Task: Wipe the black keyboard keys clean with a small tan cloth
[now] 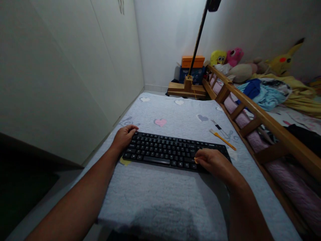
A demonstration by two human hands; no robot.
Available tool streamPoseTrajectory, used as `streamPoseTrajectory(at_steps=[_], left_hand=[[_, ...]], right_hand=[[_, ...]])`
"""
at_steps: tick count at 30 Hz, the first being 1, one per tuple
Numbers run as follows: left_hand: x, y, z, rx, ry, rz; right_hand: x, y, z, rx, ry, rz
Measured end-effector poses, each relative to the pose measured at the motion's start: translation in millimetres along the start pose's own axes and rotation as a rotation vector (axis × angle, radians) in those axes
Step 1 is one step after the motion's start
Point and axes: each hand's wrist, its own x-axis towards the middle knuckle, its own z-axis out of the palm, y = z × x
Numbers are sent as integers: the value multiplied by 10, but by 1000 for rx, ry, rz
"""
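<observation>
A black keyboard (170, 151) lies across a pale blue blanket (160, 197) printed with hearts. My left hand (123, 136) grips the keyboard's far left end, fingers curled over its top edge. My right hand (213, 161) rests on the keys at the right side, fingers curled in a pinch around a small orange thing at its fingertips that I cannot make out. A small yellowish scrap (124, 162) lies under the keyboard's near left corner.
An orange-handled brush (222, 139) and a small dark tool (217, 126) lie on the blanket beyond the keyboard. A wooden bed rail (263, 117) runs along the right, with plush toys (233, 57) and bedding behind it. A white wall (62, 77) stands left. A wooden stand (187, 88) holds a dark pole.
</observation>
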Motion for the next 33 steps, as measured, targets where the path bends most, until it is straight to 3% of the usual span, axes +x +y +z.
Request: streamPoseTrajectory(at_steps=[6,11,25,33], left_hand=[[-11,37,-5,-14,-3,-11],[-23,56,-5,-18,3,-17],[-14,59,-4,-21,1,-13],[-15,43,-5,1,2,-8]], right_hand=[[125,-142,190,69,173,-92],[173,-259,295,-31,103,-84],[77,-16,158,-55,55,-54],[21,102,73,-28,65,35]])
